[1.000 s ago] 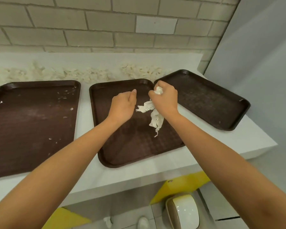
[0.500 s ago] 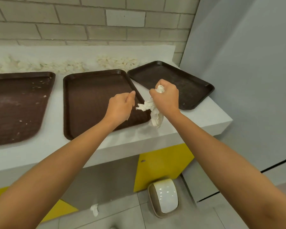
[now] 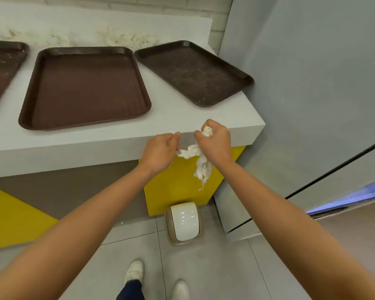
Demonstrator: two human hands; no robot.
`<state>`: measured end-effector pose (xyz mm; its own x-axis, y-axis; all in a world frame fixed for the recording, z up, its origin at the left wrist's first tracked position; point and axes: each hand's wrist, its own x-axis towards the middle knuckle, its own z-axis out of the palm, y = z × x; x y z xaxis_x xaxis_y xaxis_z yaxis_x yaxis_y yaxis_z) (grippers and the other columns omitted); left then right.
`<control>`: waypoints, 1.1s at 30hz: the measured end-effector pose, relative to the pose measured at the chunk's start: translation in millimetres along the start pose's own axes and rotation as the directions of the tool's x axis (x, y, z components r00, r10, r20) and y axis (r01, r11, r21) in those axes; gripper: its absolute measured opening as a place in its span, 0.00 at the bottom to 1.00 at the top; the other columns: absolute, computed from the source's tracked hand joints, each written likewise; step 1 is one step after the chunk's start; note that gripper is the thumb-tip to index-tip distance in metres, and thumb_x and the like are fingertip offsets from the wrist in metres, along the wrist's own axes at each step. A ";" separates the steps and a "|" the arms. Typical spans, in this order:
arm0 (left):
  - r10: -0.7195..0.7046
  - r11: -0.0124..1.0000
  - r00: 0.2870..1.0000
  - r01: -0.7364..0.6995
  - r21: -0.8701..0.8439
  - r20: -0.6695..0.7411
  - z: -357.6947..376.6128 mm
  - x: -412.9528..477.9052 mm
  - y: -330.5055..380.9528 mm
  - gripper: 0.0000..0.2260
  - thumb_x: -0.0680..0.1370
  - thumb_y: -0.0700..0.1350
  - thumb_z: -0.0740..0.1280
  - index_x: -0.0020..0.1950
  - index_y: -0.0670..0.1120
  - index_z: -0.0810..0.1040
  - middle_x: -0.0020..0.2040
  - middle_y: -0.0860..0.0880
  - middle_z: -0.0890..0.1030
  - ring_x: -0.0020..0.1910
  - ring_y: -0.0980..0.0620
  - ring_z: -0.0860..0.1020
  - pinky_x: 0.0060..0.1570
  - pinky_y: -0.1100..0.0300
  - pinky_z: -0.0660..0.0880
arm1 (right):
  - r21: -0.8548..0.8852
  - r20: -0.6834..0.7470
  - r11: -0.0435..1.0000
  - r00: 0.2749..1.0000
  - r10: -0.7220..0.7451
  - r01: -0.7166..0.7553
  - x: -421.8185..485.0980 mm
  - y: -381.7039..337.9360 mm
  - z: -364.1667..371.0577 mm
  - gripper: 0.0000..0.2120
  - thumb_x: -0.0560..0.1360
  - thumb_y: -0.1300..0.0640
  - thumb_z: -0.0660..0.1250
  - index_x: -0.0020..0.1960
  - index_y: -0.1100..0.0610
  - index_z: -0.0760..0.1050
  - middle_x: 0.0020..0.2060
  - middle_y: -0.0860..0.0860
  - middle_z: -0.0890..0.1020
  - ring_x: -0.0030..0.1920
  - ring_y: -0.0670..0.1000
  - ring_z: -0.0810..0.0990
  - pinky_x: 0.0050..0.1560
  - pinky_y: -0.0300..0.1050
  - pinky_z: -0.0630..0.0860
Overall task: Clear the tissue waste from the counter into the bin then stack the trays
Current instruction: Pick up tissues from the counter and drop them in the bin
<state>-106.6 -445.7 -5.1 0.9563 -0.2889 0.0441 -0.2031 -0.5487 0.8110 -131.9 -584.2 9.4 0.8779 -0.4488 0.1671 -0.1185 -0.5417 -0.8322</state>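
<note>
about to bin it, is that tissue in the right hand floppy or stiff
Likely floppy: the tissue dangles in limp strips below the right hand. Probably very light, so it may drift rather than fall straight into the bin.

No lettering, label, brand mark, number or sign is legible anywhere in the view.
</note>
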 end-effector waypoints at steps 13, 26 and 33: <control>-0.188 0.982 0.964 0.179 0.063 0.189 84.3 -26.3 -64.0 0.16 0.83 0.48 0.54 0.40 0.44 0.75 0.31 0.54 0.71 0.31 0.54 0.70 0.28 0.67 0.63 | 0.050 0.016 0.959 0.960 0.279 -0.279 -35.6 115.7 18.1 0.19 0.68 0.49 0.74 0.36 0.60 0.67 0.30 0.54 0.71 0.32 0.50 0.67 0.34 0.44 0.67; -0.372 0.927 0.846 0.361 0.104 0.383 197.1 -35.1 -184.7 0.14 0.83 0.44 0.53 0.51 0.39 0.76 0.47 0.46 0.75 0.45 0.47 0.73 0.34 0.65 0.60 | 0.113 0.058 0.827 0.835 0.548 -0.551 -71.2 255.9 93.9 0.17 0.72 0.48 0.69 0.37 0.58 0.67 0.31 0.53 0.74 0.34 0.52 0.71 0.36 0.45 0.69; -0.448 0.888 0.801 0.452 0.089 0.398 262.7 -38.4 -268.7 0.11 0.81 0.42 0.55 0.52 0.36 0.72 0.56 0.39 0.75 0.47 0.46 0.72 0.41 0.62 0.64 | 0.229 0.222 0.709 0.745 0.629 -0.667 -87.8 339.3 142.8 0.16 0.63 0.55 0.59 0.47 0.63 0.68 0.40 0.55 0.73 0.39 0.51 0.70 0.39 0.45 0.67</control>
<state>-143.9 -493.3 -377.9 0.7734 -0.2978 -0.5597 0.2333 -0.6872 0.6880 -182.9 -627.1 -363.2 0.6828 -0.5170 -0.5162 -0.5630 0.0779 -0.8228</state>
